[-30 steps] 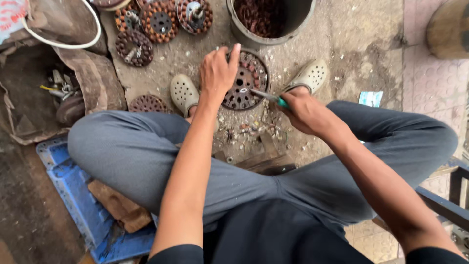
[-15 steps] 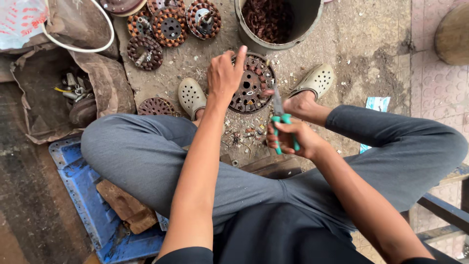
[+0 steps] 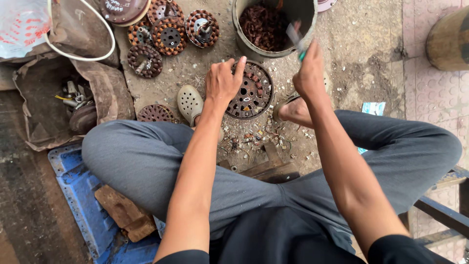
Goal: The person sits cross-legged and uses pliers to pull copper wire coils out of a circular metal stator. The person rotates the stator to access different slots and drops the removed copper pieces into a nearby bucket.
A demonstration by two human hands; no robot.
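My left hand lies flat on the rim of a round rusty motor stator that rests on the ground between my feet. My right hand is raised over the edge of a metal bucket and grips green-handled pliers, blurred by motion. The bucket holds a heap of reddish copper wire. Small wire scraps litter the ground near the stator.
Several more stators lie at the upper left. A brown sack with metal parts is at left, a blue plastic tray with a wood block under my left leg. White clogs are on my feet.
My right hand has lifted the pliers from the stator's right side up and away to the bucket's rim. The left hand has stayed on the stator.
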